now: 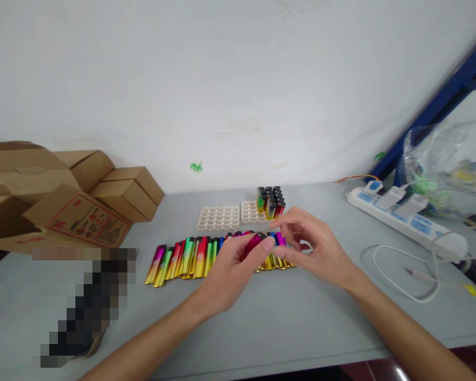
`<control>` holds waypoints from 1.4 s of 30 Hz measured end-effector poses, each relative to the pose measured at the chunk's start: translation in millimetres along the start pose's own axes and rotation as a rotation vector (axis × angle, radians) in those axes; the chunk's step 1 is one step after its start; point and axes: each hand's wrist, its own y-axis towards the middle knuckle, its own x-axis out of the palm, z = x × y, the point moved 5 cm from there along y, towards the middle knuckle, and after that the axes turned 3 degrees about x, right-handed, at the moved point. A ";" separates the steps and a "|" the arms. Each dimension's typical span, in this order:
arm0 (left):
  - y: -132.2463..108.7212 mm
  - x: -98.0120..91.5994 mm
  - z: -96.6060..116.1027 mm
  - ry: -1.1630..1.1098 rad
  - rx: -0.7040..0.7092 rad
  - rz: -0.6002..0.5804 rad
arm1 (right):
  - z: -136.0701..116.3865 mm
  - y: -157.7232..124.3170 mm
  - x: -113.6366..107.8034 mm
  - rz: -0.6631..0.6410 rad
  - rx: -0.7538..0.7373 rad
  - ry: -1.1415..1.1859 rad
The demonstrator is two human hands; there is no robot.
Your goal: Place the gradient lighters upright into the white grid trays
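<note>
My left hand (236,264) is closed around a magenta lighter (253,243), its dark top pointing up and away from me. Just right of it, my right hand (311,243) is held with thumb and fingers apart, and I see nothing between them. Under and beside both hands lies a row of shiny lighters (201,256) in red, green, purple and blue fading to gold. Behind them stand two pale trays with round-edged slots: the left tray (219,218) has bare slots, and the right tray (250,212) holds several upright lighters (270,201) with black tops.
Opened cardboard boxes (91,211) fill the left side of the grey table (301,328). A pixelated dark object (87,312) lies in front of them. To the right are a white power strip (408,222), a looped white cable (381,275) and a clear plastic bag (436,153).
</note>
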 end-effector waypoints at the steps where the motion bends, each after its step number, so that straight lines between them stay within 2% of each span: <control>1: 0.8 -2.2 -0.9 0.036 0.002 0.024 | 2.1 0.2 -2.3 0.012 0.021 -0.001; 11: 3.5 -11.9 -10.6 0.316 -0.024 0.105 | 17.1 4.3 -14.2 0.106 0.104 -0.131; 23: 3.7 -10.8 -11.0 0.327 -0.066 0.073 | 18.3 5.9 -13.4 0.090 0.102 -0.199; 28: 6.5 -13.8 -6.0 0.186 -0.079 0.038 | 19.3 8.6 -16.4 0.110 0.078 -0.293; 31: 16.8 -19.4 0.1 -0.002 -0.052 -0.019 | 22.1 9.3 -20.3 0.122 0.038 -0.401; 33: 29.3 -25.5 5.9 -0.037 0.006 -0.042 | 25.3 9.5 -22.9 0.115 0.016 -0.463; 38: 69.7 -47.3 11.8 0.240 0.169 0.068 | 32.5 10.3 -28.3 0.101 0.006 -0.521; 42: 93.3 -55.3 0.2 0.366 0.246 0.090 | 34.0 11.0 -31.0 0.109 0.015 -0.521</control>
